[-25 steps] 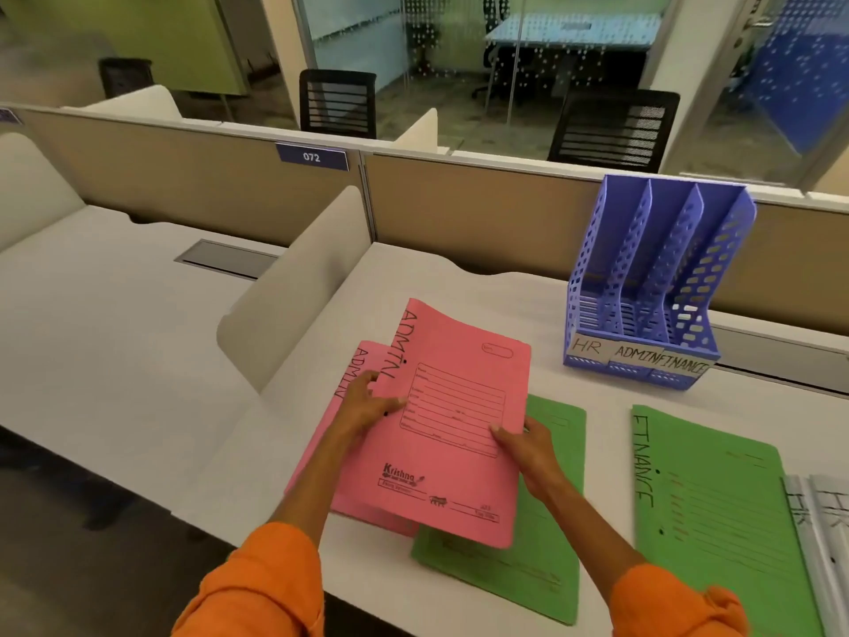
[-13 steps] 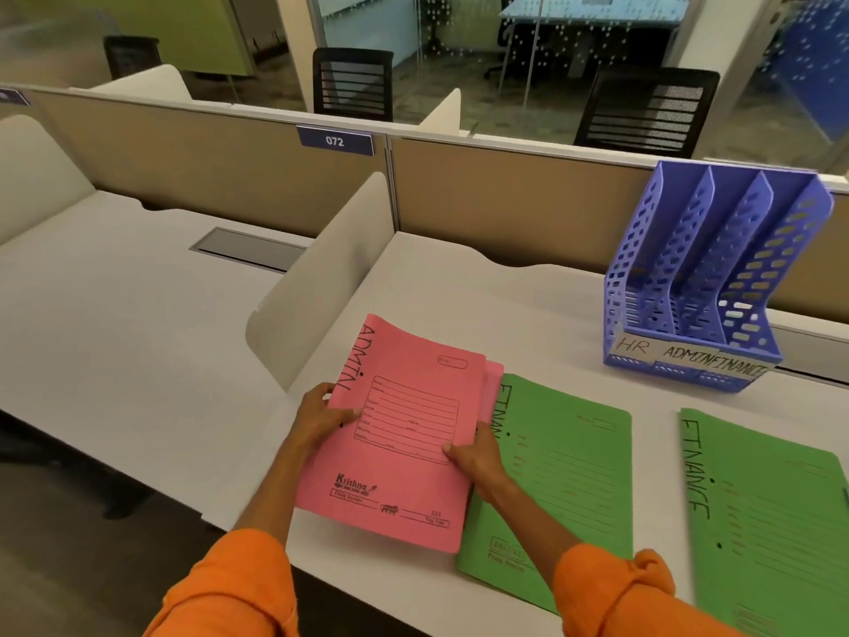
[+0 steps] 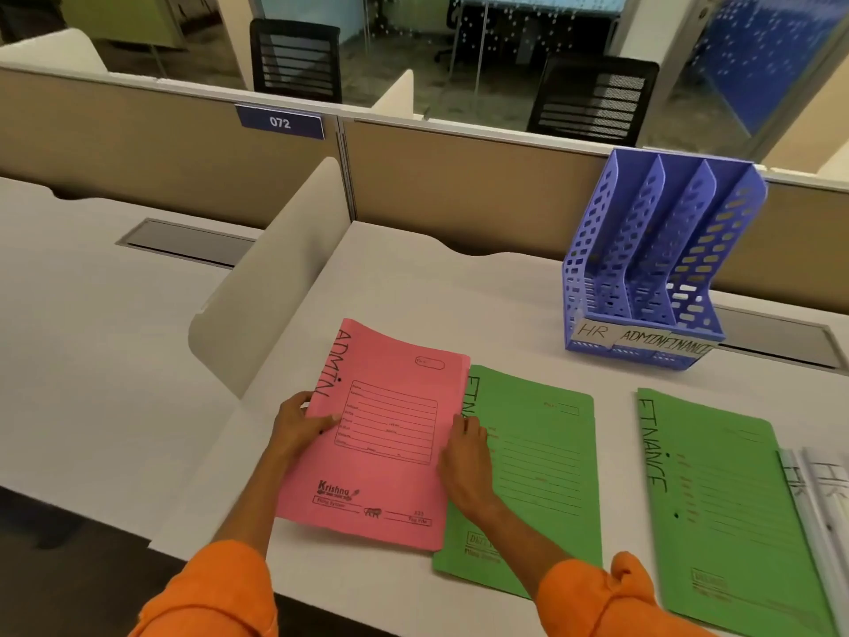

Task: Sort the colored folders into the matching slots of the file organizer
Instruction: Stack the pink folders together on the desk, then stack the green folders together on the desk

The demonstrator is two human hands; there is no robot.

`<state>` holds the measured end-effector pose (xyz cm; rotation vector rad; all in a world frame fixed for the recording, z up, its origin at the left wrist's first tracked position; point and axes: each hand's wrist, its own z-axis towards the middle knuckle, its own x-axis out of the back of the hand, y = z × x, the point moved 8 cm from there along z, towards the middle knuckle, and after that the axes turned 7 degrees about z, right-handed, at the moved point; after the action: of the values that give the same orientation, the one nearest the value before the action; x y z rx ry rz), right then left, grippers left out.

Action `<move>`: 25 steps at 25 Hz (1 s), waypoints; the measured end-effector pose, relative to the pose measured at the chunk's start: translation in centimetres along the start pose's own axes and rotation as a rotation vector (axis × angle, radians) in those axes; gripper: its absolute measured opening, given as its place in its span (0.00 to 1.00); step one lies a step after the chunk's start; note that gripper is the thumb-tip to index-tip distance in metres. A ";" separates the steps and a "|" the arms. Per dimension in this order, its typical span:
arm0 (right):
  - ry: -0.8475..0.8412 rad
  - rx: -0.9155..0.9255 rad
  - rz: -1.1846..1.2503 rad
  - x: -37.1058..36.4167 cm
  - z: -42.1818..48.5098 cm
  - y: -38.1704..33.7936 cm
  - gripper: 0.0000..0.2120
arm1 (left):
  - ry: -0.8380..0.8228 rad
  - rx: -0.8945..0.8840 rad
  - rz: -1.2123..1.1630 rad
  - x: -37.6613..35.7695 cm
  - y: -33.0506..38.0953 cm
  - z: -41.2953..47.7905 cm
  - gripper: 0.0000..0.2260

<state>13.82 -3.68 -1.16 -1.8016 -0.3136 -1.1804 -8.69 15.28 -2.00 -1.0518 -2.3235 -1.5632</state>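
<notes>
Two pink ADMIN folders (image 3: pixel 381 434) lie stacked and nearly squared on the desk, a sliver of the lower one showing at the right edge. My left hand (image 3: pixel 298 422) grips their left edge. My right hand (image 3: pixel 464 457) holds their right edge, resting over a green FINANCE folder (image 3: pixel 542 462). A second green FINANCE folder (image 3: pixel 721 498) lies further right. White HR folders (image 3: pixel 822 503) show at the right edge. The blue three-slot file organizer (image 3: pixel 652 268), labelled HR, ADMIN, FINANCE, stands empty at the back right.
A cream divider panel (image 3: pixel 271 278) stands left of the folders. A tan partition wall (image 3: pixel 459 186) runs along the desk's back. Cable trays are set into the desk at the far left (image 3: pixel 183 241) and behind the organizer (image 3: pixel 776 342). The desk's front edge is near my arms.
The top pink folder has been brought down and left onto the lower pink folder, and both are now aligned into one stack. Both hands have shifted to its side edges.
</notes>
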 end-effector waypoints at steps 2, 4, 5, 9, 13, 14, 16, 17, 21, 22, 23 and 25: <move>-0.036 0.081 -0.167 -0.2 -0.4 0.2 0.18 | 0.006 -0.012 0.019 0.2 0.2 0.4 0.28; -0.106 0.098 -0.262 -0.7 -0.9 0.9 0.17 | 0.020 -0.027 0.059 0.5 0.6 0.7 0.29; -0.129 0.092 -0.277 -0.9 -1.1 1.3 0.18 | 0.024 -0.034 0.069 0.5 0.8 0.7 0.29; -0.144 0.066 -0.280 -0.5 -1.6 2.6 0.19 | 0.036 -0.074 0.115 -0.8 1.1 0.1 0.29; -0.154 0.023 -0.236 0.5 -1.7 4.5 0.22 | 0.052 -0.081 0.136 -2.7 1.0 -0.7 0.27; -0.154 0.021 -0.221 0.6 -1.7 4.8 0.22 | 0.056 -0.083 0.146 -3.0 1.0 -0.8 0.27; -0.151 0.026 -0.200 0.6 -1.8 5.3 0.22 | 0.070 -0.078 0.176 -3.5 1.0 -1.2 0.26; -0.151 0.030 -0.191 0.6 -1.8 5.4 0.23 | 0.087 -0.070 0.205 -3.6 1.2 -1.4 0.27; -0.158 0.063 -0.126 0.7 -1.9 5.8 0.28 | 0.317 -0.096 0.577 -3.8 3.4 -3.3 0.28; -0.146 0.069 -0.097 1.0 -1.9 6.0 0.29 | 0.327 -0.152 0.581 -5.0 4.5 -4.1 0.26; -0.122 0.068 -0.073 1.5 -2.0 6.3 0.29 | 0.281 -0.205 0.533 -6.9 5.4 -5.0 0.24; -0.057 0.032 -0.055 2.7 -2.3 7.8 0.29 | 0.076 -0.244 0.392 -11.9 6.4 -6.9 0.19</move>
<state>18.77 -10.38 -3.00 -1.8109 -0.4154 -1.1577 2.42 5.16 0.10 -1.3734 -1.7694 -1.7104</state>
